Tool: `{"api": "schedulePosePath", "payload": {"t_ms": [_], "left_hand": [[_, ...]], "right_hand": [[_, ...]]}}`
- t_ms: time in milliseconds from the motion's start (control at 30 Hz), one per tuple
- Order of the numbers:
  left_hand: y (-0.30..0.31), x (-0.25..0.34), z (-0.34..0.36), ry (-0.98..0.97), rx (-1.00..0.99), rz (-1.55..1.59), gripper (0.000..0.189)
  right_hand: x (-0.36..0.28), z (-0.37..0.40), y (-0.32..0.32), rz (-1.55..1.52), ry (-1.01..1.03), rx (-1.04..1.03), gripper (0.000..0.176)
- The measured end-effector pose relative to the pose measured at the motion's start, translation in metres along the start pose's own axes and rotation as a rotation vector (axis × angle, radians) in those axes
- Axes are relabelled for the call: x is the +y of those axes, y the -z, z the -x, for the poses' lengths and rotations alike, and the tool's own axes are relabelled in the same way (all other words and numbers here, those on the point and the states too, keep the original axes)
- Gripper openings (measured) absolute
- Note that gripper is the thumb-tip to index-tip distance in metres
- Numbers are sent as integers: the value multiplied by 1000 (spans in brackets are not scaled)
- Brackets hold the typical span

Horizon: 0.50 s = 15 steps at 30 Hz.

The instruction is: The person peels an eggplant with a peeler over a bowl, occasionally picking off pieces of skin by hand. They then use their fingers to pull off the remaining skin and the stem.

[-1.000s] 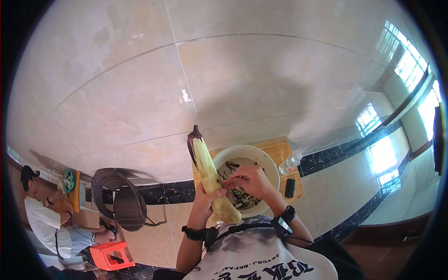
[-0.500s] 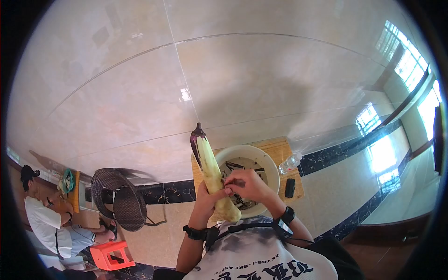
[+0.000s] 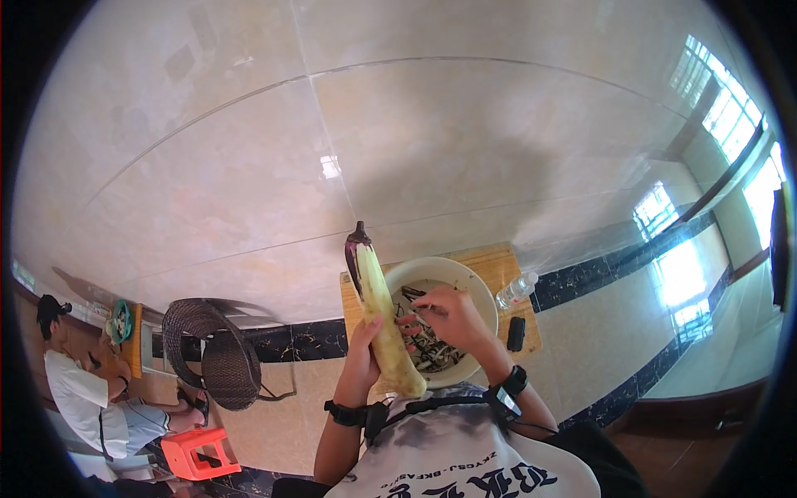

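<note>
A long eggplant (image 3: pixel 383 319), mostly peeled to pale green flesh, slants upward over the left side of the basin. Dark purple skin remains beside its stem at the top. My left hand (image 3: pixel 363 353) is closed around its lower part. My right hand (image 3: pixel 455 319) hovers over the basin, just right of the eggplant and apart from it. Its fingers are bent together around something small that I cannot make out. Below, dark and pale peel strips (image 3: pixel 432 355) lie in the cream-coloured basin (image 3: pixel 490 292).
The basin stands on a wooden table (image 3: pixel 486 259) with a clear plastic bottle (image 3: pixel 516 290) and a small black object (image 3: pixel 516 334) at its right. To the left are a wicker chair (image 3: pixel 228 365), a red stool (image 3: pixel 199 452) and a seated person (image 3: pixel 83 390). A tiled wall rises ahead.
My right hand has moved away from the eggplant to the right, over the basin. The eggplant has shifted slightly right, still in my left hand.
</note>
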<state>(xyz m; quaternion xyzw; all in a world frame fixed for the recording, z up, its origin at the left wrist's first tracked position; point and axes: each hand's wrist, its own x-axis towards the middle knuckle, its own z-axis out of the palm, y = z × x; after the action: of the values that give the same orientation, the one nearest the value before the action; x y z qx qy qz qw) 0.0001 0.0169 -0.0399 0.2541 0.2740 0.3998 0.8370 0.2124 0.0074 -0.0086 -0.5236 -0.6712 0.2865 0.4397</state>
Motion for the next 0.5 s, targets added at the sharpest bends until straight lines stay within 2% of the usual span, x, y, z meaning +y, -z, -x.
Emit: {"api": "schedulePosePath", "payload": {"t_ms": [33,133,233,500], "left_hand": [[1,-2,0,5,24,-5,55],[3,-8,-1,14,70,6,50],[0,-12,-2,5,84,39,46],[-14,-3,4,6,107,26,50]], "right_hand": [[1,0,-4,-12,61,14,15],[-10,1,-11,-47,58,-56,13],[-12,6,-11,-196,-128,-78,12],[-5,7,-11,-53,-108,-27,13]]}}
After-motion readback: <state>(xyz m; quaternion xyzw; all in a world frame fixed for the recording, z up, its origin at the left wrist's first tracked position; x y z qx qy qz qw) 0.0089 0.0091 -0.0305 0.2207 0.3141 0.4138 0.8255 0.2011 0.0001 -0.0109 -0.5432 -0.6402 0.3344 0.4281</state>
